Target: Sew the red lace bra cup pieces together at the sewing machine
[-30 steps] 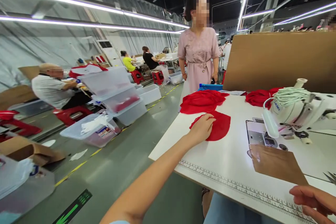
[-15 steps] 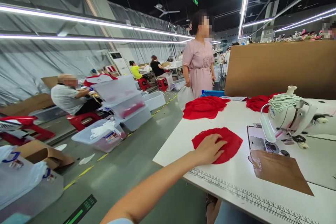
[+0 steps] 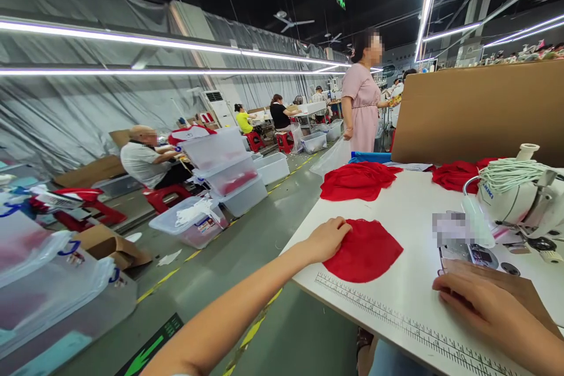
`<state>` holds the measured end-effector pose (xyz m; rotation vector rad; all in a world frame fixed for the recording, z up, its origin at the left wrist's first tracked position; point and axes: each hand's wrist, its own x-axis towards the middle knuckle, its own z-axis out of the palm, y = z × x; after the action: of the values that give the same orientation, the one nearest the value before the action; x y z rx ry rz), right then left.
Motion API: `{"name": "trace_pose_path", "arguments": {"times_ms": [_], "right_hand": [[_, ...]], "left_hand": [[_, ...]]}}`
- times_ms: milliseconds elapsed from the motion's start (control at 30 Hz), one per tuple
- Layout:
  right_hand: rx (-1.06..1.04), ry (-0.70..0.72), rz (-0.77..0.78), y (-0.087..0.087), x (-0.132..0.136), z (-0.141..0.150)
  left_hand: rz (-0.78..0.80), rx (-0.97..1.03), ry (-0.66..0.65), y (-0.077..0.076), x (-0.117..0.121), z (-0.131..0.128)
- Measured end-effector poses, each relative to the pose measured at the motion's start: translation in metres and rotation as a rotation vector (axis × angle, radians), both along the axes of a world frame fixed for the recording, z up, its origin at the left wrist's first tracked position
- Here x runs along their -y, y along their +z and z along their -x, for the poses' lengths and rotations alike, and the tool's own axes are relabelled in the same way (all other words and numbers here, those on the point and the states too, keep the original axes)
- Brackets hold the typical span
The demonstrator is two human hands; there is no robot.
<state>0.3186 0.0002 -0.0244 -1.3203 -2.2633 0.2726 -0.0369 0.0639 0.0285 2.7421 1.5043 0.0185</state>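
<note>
A red fabric piece (image 3: 365, 252), rounded with a point at its right, lies flat on the white sewing table (image 3: 396, 299). My left hand (image 3: 326, 241) is at its upper left edge, fingers bent together on the cloth; the thumb is mostly hidden. At the right, my right hand (image 3: 480, 299) rests over a brown sheet (image 3: 524, 294) in front of the sewing machine (image 3: 506, 200). Its fingers are loosely curved and apart, with nothing seen in them. A blurred patch covers part of the machine's needle area.
Red fabric piles (image 3: 359, 181) lie at the table's back left and beside the machine. A brown cardboard panel (image 3: 476, 111) stands behind. A printed ruler (image 3: 379, 311) runs along the front edge. Plastic bins (image 3: 240, 188) and seated workers are across the aisle; a person in pink (image 3: 363, 100) stands beyond the table.
My left hand has moved from the middle of the red fabric piece to its left edge. My right hand has come into view by the machine. The view has shifted left.
</note>
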Motion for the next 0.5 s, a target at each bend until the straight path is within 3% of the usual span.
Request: {"name": "trace_pose_path", "arguments": {"times_ms": [100, 167, 300, 400, 500], "right_hand": [[-0.003, 0.100, 0.109, 0.008, -0.015, 0.028], [-0.058, 0.066, 0.113, 0.005, -0.022, 0.032], [-0.110, 0.068, 0.053, -0.006, -0.026, 0.027], [-0.149, 0.090, 0.045, -0.008, -0.026, 0.024], [-0.152, 0.097, 0.066, -0.009, -0.026, 0.025]], "left_hand": [[-0.036, -0.048, 0.086, 0.009, -0.016, 0.015], [-0.070, -0.055, 0.135, 0.018, -0.036, 0.017], [-0.142, -0.034, 0.247, 0.030, -0.094, -0.002], [-0.206, -0.020, 0.366, 0.029, -0.133, -0.022], [-0.266, -0.004, 0.447, 0.024, -0.155, -0.035]]}}
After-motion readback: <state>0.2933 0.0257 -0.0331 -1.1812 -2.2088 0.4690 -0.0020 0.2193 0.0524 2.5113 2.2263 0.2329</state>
